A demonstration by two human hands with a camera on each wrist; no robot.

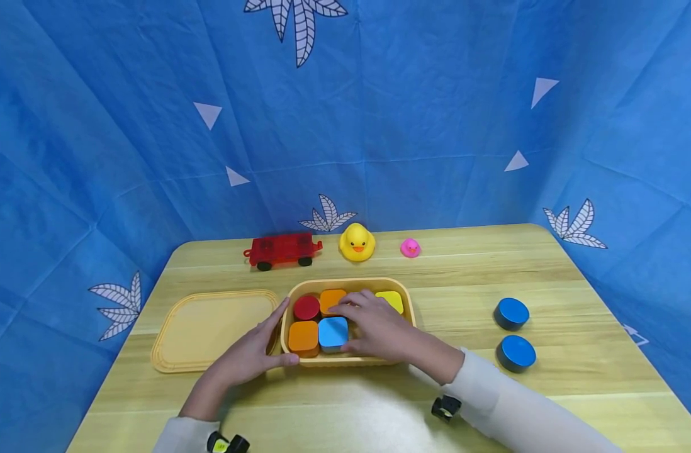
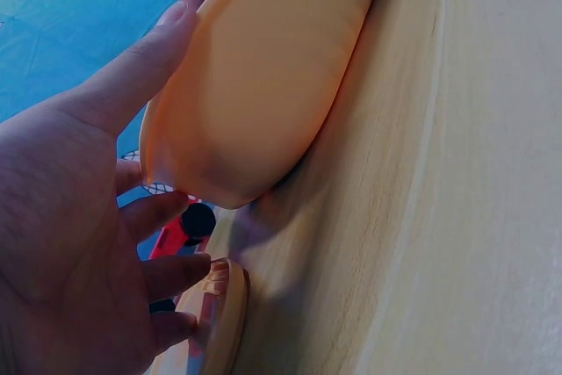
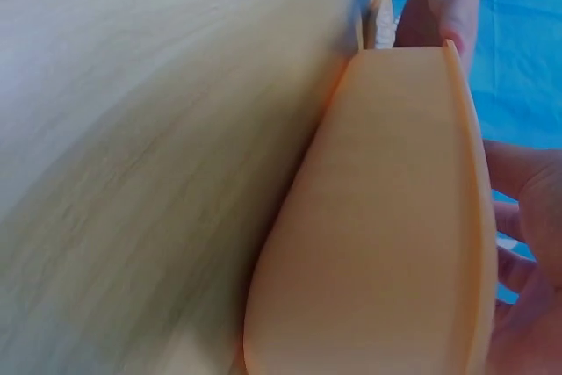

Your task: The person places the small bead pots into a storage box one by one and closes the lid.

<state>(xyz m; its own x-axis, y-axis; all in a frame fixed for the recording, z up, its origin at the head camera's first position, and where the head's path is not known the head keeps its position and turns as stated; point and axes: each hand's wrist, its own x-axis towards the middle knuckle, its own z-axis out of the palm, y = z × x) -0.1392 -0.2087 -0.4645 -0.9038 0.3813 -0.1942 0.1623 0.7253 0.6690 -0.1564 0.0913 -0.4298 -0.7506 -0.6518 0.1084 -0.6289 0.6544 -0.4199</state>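
Note:
A cream bin [image 1: 404, 305] on the table holds blocks: a red round one [image 1: 307, 308], an orange one [image 1: 304, 338], another orange one [image 1: 331, 298], a light blue one [image 1: 333, 331] and a yellow one [image 1: 392, 301]. My left hand [image 1: 252, 352] is at the bin's left end, fingers spread; in the left wrist view its thumb touches the rim. My right hand [image 1: 374, 324] reaches into the bin. Its fingertips are by the back orange block and its thumb by the light blue block. The palm covers part of the contents, and whether it pinches a block is hidden.
A cream lid [image 1: 209, 333] lies to the left of the bin. Behind stand a red toy wagon [image 1: 282, 249], a yellow duck [image 1: 357, 243] and a small pink duck [image 1: 410, 248]. On the right are two blue round blocks, a rear one [image 1: 511, 313] and a front one [image 1: 516, 353].

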